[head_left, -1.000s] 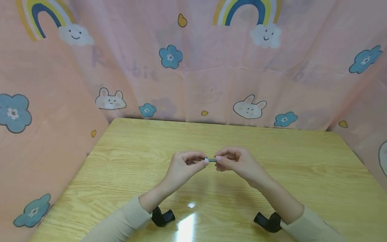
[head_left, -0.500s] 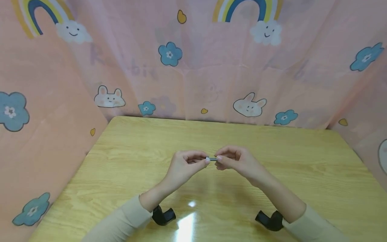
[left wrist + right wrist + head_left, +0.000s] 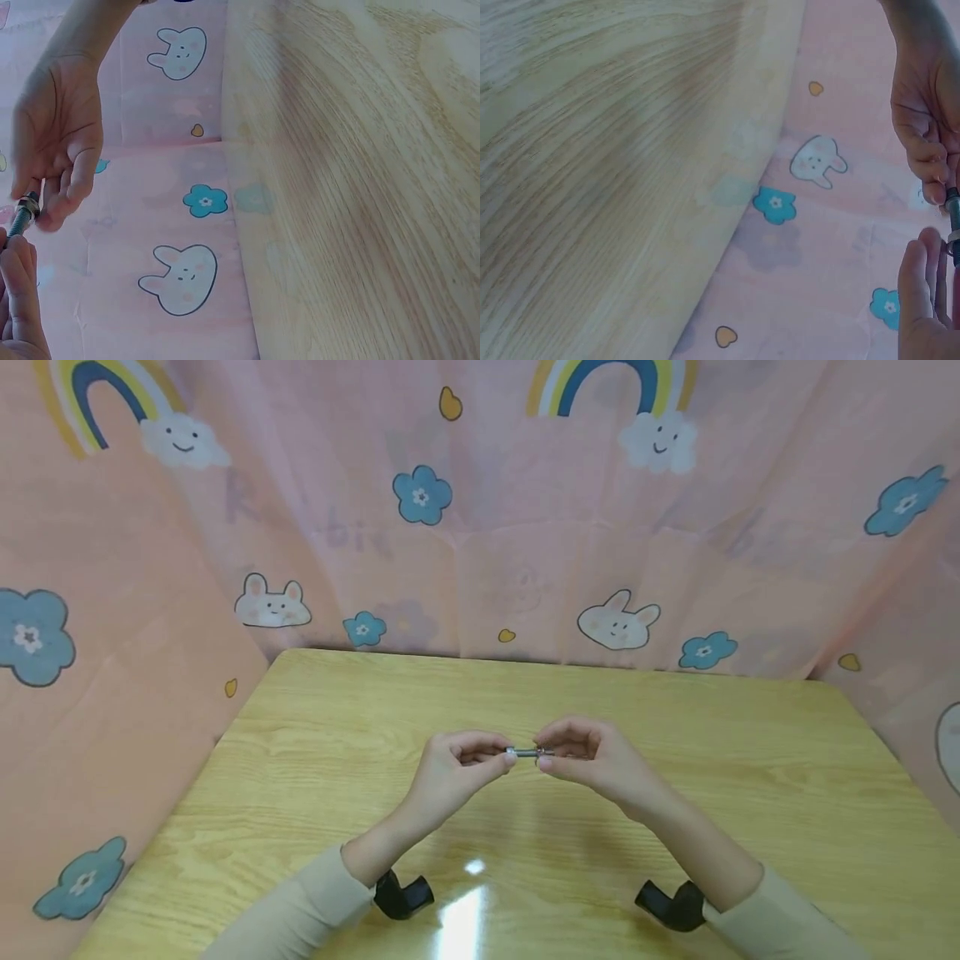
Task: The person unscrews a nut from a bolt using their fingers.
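A small metal bolt (image 3: 527,752) is held level above the table between the two hands. Its left end is pinched between thumb and fingers of my left hand (image 3: 452,773). My right hand (image 3: 603,770) has thumb and fingertips on either side of the other end, lightly around a nut (image 3: 28,204). Part of the bare thread shows between the hands in the left wrist view. In the right wrist view a ring-like metal part (image 3: 953,241) sits on the bolt by the right fingers (image 3: 915,274); the frame edge cuts off some of it.
The wood-grain table (image 3: 360,710) lies beneath the hands, with a bright reflection near the front. A pink printed cloth (image 3: 495,552) hangs behind and at both sides. Black devices (image 3: 403,895) are strapped at both wrists.
The right thumb and fingertips have parted a little, so more of the bolt and the nut at its right end shows. The left hand keeps its pinch almost unmoved.
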`<action>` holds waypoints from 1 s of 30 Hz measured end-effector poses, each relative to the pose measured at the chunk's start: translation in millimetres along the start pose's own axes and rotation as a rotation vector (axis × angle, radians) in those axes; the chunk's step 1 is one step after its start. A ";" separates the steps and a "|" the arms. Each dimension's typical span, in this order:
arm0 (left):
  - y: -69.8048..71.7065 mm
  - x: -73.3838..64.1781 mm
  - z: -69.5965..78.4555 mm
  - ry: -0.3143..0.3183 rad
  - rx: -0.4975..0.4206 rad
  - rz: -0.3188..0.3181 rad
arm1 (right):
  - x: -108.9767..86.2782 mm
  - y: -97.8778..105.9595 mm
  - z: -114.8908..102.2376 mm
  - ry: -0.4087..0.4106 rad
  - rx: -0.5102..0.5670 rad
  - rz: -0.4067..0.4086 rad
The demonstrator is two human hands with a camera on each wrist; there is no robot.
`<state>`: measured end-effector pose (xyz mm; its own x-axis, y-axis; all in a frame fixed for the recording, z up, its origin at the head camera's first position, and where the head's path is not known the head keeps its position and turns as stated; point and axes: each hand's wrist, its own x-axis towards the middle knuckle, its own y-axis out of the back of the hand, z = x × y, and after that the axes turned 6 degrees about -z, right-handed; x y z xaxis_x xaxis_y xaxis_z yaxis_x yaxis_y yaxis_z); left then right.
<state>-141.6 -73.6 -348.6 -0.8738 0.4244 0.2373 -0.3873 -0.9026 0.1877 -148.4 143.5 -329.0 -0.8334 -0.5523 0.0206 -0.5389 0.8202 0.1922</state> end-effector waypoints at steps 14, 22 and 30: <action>0.6 1.0 1.8 0.012 0.004 0.008 | 2.3 -2.6 -0.8 -0.040 -0.012 0.044; -0.7 3.1 3.4 0.011 0.009 0.013 | 0.8 -1.7 -0.9 -0.018 -0.036 0.064; -2.6 3.6 0.8 0.012 0.008 0.008 | -2.4 -0.2 1.8 -0.011 -0.035 0.092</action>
<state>-143.6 -69.6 -347.5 -0.8802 0.4164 0.2276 -0.3781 -0.9053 0.1936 -146.4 145.0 -330.9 -0.8806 -0.4731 0.0288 -0.4555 0.8616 0.2240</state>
